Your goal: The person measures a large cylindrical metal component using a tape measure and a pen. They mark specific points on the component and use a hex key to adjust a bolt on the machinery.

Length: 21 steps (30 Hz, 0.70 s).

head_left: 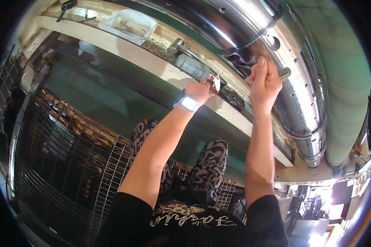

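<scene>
My left hand (197,93), with a watch on its wrist, is at the edge of the pale ledge (163,70). Its fingers are curled against a red part (213,82) at the end of a clear plastic bottle (192,68) lying on its side; what they grip is partly hidden. Raised in front of the shiny metal cylinder (251,20), my right hand (265,84) is closed around a tool with a dark, rounded handle end (284,74), its thumb pointing up. The tool's working end is hidden. A hammer (179,47) lies beside the bottle.
A translucent plastic tray (129,25) with small items stands farther left on the ledge. Dark oily parts (234,99) lie right of my left hand. A large green roller (338,74) runs beyond the cylinder. Below left is metal grating (109,177); my knees are under the ledge.
</scene>
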### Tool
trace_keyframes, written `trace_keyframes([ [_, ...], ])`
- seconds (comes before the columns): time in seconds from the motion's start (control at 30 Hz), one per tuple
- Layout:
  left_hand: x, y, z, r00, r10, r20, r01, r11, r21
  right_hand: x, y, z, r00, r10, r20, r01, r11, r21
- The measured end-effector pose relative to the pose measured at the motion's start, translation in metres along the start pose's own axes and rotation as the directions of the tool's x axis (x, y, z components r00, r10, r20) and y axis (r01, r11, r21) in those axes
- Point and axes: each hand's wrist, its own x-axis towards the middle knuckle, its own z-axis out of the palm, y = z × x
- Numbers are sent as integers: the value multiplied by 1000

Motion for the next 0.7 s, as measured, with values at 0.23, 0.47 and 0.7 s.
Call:
trace_keyframes([
  [0.23, 1, -2, 14, 994, 23, -106, -22, 1000, 4, -1, -1, 7, 999, 22, -35, -22, 1000, -2],
  [0.47, 0, -8, 10, 990, 21, -142, -26, 999, -38, 16, -18, -8, 948, -189, 257, 169, 981, 99],
  [0.7, 0, -4, 14, 988, 5, -155, -13, 998, -54, 21, 3, 8, 935, -259, 244, 263, 965, 20],
])
